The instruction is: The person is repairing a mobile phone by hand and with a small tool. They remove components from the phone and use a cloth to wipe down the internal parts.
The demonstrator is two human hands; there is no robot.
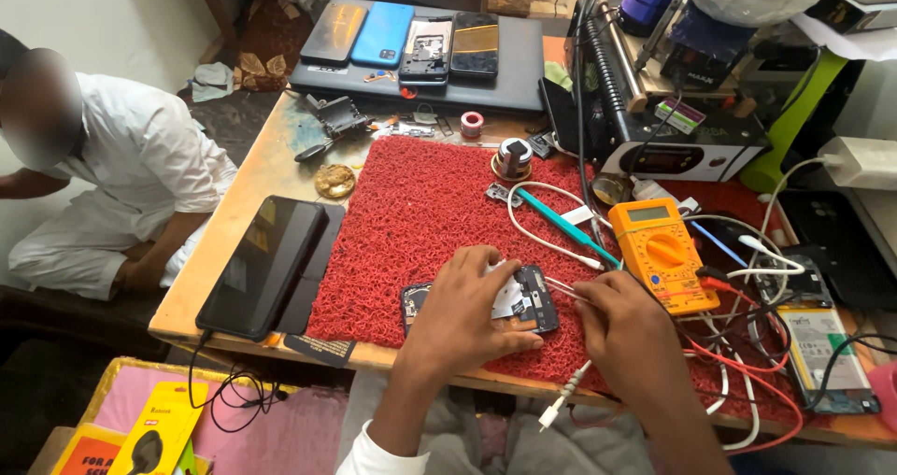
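Observation:
An opened phone point(534, 299) with its back off lies on the red mat point(420, 204) near the table's front edge. My left hand point(462, 311) rests flat on it and pins it down, covering its middle. My right hand point(621, 321) pinches thin metal tweezers point(561, 287) whose tip touches the phone's right side. A white cable plug point(563, 397) dangles below the table edge between my wrists.
An orange multimeter point(662, 251) with red and black leads sits right of my hands. A dark phone point(266, 265) lies at the left edge, a teal-handled tool point(565, 226) and small round tin point(512, 158) behind. Several phones lie on a laptop point(416, 50). A person in white point(121, 185) sits at left.

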